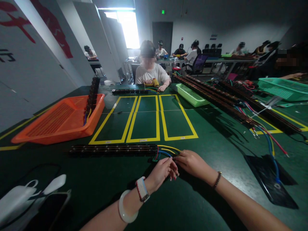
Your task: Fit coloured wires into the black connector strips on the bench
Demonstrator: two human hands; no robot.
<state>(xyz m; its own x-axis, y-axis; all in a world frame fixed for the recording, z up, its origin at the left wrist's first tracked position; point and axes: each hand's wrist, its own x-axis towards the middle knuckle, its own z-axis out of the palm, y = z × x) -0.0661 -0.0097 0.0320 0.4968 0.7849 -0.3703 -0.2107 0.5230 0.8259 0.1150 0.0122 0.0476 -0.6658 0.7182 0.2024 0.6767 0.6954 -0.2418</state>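
A long black strip assembly (113,149) lies across the green table, with yellow, blue and red wires (169,149) coming out of its right end. My left hand (164,170) is at the blue wires, thumb and index finger pinched at their ends, the other fingers loosely curled. Touching it from the right, my right hand (192,163) has its fingers closed around the wire ends. The fingers hide the very tips of the wires. A small green piece (154,160) sits below the strip's right end.
An orange basket (96,123) holding another strip stands at the left. Yellow-taped rectangles (143,140) mark the table ahead. Beyond, a person handles a similar strip (130,91). Green baskets, more strips (216,93) and a black sheet (271,183) lie right; white objects (18,199) lie lower left.
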